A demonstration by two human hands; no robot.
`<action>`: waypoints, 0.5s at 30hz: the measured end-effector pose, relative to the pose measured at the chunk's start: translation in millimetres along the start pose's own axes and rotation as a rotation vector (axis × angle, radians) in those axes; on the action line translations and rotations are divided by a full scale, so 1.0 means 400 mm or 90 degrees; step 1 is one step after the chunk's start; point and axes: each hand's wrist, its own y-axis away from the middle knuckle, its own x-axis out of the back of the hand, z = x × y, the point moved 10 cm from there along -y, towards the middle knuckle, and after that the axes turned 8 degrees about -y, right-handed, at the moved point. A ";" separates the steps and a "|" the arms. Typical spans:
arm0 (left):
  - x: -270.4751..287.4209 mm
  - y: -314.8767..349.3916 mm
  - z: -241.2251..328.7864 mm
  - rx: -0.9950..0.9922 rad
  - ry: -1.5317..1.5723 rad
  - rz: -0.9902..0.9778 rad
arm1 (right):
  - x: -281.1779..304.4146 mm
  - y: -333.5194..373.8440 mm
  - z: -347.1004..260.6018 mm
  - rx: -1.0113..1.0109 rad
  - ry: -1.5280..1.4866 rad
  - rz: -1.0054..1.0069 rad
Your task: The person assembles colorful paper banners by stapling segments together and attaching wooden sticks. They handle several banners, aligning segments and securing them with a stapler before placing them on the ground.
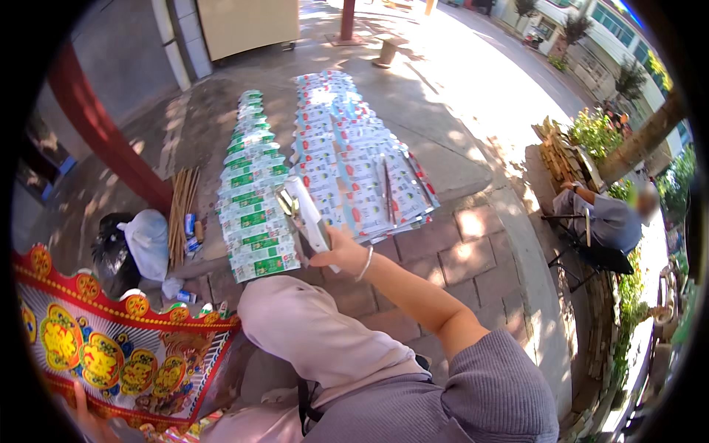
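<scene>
Grey shirt point(384, 406); white tool point(309, 214) in right hand point(343, 251).

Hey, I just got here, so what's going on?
Someone's right hand grips a white stapler-like tool. Below it, overlapping green-and-white sheets lie in a strip on the ground, beside a wider spread of pale blue sheets. The left hand is at the lower edge of a red-bordered panel; its grip is unclear. Off to the right, another person sits in a chair.
</scene>
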 end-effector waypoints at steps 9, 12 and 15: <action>-0.088 -0.005 0.108 -0.111 -0.058 -0.118 | -0.403 -0.089 -0.387 0.375 0.767 -0.192; -0.119 -0.003 0.133 -0.122 -0.041 -0.149 | -0.491 -0.124 -0.448 0.425 0.817 -0.271; -0.117 -0.002 0.133 -0.125 -0.036 -0.140 | -0.555 -0.144 -0.478 0.462 0.852 -0.335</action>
